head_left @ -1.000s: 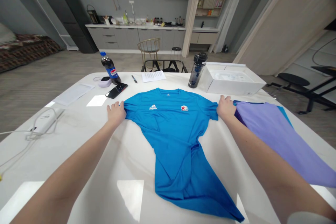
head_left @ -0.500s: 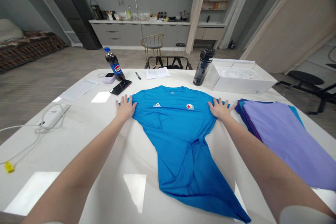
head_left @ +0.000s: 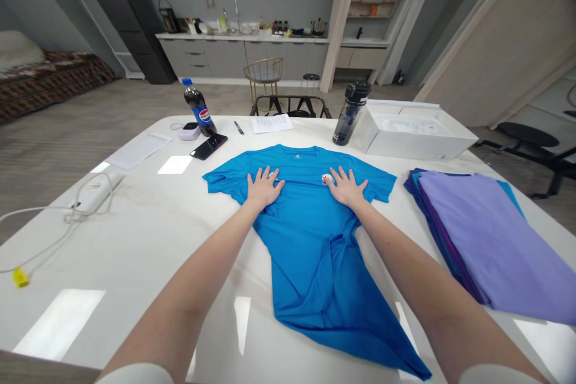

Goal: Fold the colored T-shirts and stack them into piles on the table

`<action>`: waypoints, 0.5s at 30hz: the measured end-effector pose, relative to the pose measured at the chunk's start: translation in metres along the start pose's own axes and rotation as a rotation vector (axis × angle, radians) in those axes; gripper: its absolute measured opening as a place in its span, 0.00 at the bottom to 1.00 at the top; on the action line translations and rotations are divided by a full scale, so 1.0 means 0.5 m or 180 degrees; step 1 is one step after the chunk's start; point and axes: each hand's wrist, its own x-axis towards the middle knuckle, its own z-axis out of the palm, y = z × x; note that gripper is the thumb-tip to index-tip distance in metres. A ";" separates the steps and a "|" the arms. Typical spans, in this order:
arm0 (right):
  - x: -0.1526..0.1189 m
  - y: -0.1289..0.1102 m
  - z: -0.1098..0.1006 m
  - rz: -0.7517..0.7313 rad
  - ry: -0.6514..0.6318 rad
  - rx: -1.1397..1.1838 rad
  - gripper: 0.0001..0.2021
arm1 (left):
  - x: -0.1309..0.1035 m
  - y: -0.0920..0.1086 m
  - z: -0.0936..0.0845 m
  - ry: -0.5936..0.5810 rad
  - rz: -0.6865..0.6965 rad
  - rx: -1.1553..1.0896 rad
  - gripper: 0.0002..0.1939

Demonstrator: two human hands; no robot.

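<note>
A blue T-shirt (head_left: 310, 216) lies front up on the white table (head_left: 148, 258), its collar away from me and both short sleeves spread to the sides. Its lower half is creased and twisted, with the hem trailing toward the lower right. My left hand (head_left: 264, 187) rests flat on the left chest, fingers spread, partly covering the white print there. On the right chest lies my right hand (head_left: 347, 187), also flat with fingers apart, its fingertips beside the round badge (head_left: 327, 179). Neither hand grips the cloth.
Folded clothes (head_left: 490, 234), lavender on top, are stacked at the right. Behind them stand an open white box (head_left: 414, 138) and a dark water bottle (head_left: 351, 114). A cola bottle (head_left: 200, 109), phone (head_left: 209, 147), papers (head_left: 139, 151) and corded power strip (head_left: 94, 193) sit toward the left.
Both hands have moved inward from the sleeves onto the chest of the T-shirt. The sleeves now show uncovered and lie spread out. The camera view has shifted slightly.
</note>
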 end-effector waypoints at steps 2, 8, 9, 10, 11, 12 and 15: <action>0.022 0.011 -0.002 -0.0061 0.0028 0.0027 0.38 | 0.014 -0.009 0.004 0.0093 0.0025 -0.0011 0.37; 0.078 0.005 0.006 -0.0161 0.0125 0.0063 0.38 | 0.066 -0.010 0.017 0.0260 0.0072 -0.0134 0.37; 0.088 0.005 0.006 -0.0181 0.0137 0.0066 0.37 | 0.077 -0.012 0.019 0.0282 0.0081 -0.0151 0.37; 0.098 0.006 0.006 -0.0197 0.0144 0.0068 0.37 | 0.086 -0.014 0.020 0.0297 0.0084 -0.0163 0.37; 0.107 0.007 0.005 -0.0214 0.0145 0.0069 0.37 | 0.095 -0.016 0.021 0.0301 0.0084 -0.0169 0.37; 0.116 0.008 0.004 -0.0223 0.0141 0.0066 0.37 | 0.103 -0.018 0.021 0.0299 0.0081 -0.0172 0.37; 0.131 0.007 -0.004 -0.0246 0.0132 0.0050 0.37 | 0.117 -0.020 0.018 0.0295 0.0085 -0.0156 0.36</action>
